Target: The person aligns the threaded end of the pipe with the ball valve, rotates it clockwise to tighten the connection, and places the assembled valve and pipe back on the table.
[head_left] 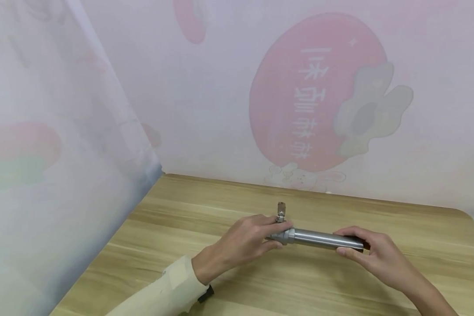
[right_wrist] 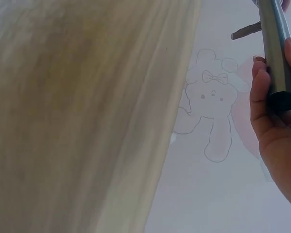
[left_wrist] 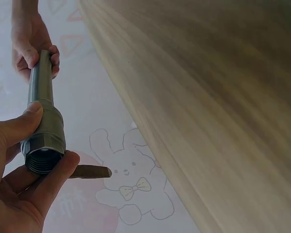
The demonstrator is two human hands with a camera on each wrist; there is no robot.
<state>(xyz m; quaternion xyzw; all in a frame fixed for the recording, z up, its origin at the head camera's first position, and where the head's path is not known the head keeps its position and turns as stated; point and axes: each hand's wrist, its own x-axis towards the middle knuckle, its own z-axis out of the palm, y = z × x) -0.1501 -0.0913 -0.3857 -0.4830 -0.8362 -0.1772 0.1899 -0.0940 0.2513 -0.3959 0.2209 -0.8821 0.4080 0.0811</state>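
A metal ball valve sits on one end of a smooth steel pipe, both held above the wooden table. My left hand grips the valve between thumb and fingers. The valve's lever handle sticks out on the far side. Toward the pipe's other end, my right hand holds it with thumb and fingers on opposite sides. Threads show inside the open mouth of the valve in the left wrist view. In the right wrist view the pipe shows a dark, hollow end.
A wood-grain table lies beneath the hands. Behind it hangs a pale curtain printed with a large red fruit and cartoon figures. Another printed curtain borders the table's left side.
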